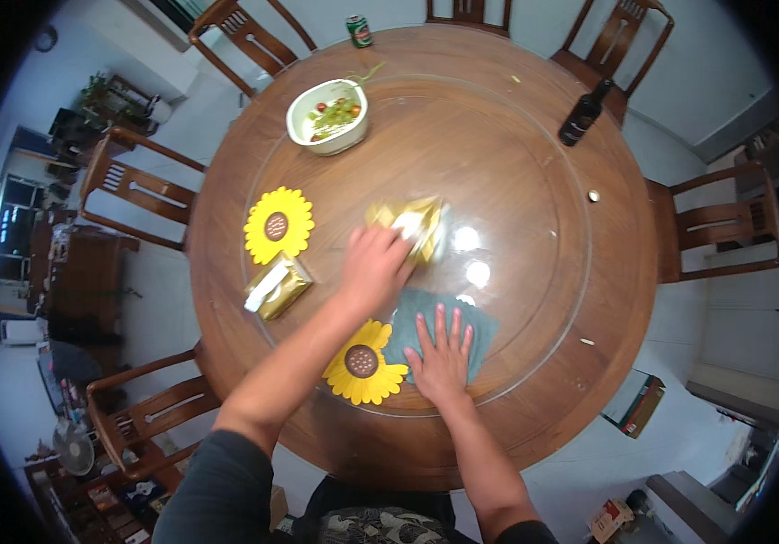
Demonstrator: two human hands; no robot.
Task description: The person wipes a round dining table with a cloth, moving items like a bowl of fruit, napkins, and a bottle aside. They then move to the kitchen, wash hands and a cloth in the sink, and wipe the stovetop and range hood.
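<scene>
My left hand grips a crinkled gold-and-white packet over the middle of the round table. The packet is smeared by motion, and my fingertips are partly hidden behind it. My right hand lies flat with fingers spread on a grey-green cloth nearer to me. One sunflower-shaped mat lies against the cloth's left edge, below my left forearm. Farther left are a second sunflower-shaped mat and a gold tissue pack with a white strip on top.
A white bowl holding grapes on stems stands at the far left of the glass turntable. A green can is at the far edge. At the far right stands a dark bottle, with a small cap nearer. Wooden chairs ring the table.
</scene>
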